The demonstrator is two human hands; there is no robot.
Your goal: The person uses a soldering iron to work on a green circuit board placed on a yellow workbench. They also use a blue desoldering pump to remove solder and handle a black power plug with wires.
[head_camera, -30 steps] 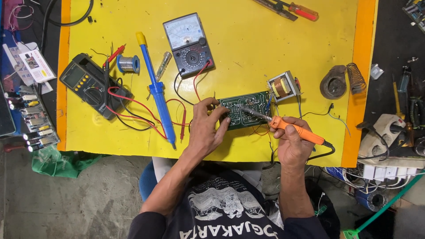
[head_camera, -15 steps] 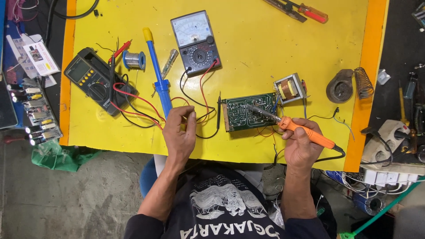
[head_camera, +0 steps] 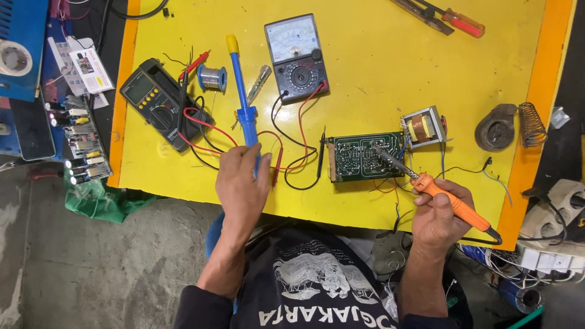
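My right hand [head_camera: 440,214] grips an orange-handled soldering iron [head_camera: 454,204], its metal tip resting on a green circuit board [head_camera: 361,157] on the yellow table [head_camera: 390,73]. A small transformer [head_camera: 423,127] is wired to the board's right end. My left hand [head_camera: 242,184] lies over the lower end of a blue desoldering pump [head_camera: 242,97] with a yellow plunger top, fingers curling around it, left of the board. Red and black test leads [head_camera: 291,140] run between my hands.
An analog multimeter [head_camera: 297,56] and a black digital multimeter [head_camera: 157,101] sit at the back, with a solder spool [head_camera: 212,77] between them. A red-handled screwdriver [head_camera: 458,22] lies far right. A soldering stand with a coil [head_camera: 513,125] is at the right edge. Clutter fills the left shelf.
My left hand left the circuit board and moved left across the test leads to the blue desoldering pump. The right hand kept the soldering iron on the board.
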